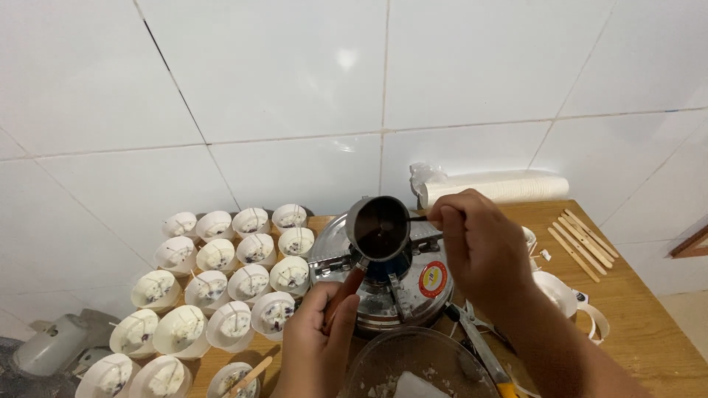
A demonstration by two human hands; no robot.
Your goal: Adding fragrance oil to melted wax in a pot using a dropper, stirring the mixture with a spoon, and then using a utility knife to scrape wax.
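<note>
Nearest the camera, a clear bowl (420,365) of white chunks sits at the table's front edge. Just beyond it, the left hand (318,346) is clamped around the reddish handle of a small metal pot (379,230), held tilted above a round steel cooker (383,284) at mid-table. The right hand (479,243) pinches a thin stirrer (417,218) reaching into the pot's dark liquid. White cups (221,287) with wicks crowd the table's left side; wooden sticks (582,242) lie toward the right edge, and a stack of paper cups (501,189) lies along the back edge.
</note>
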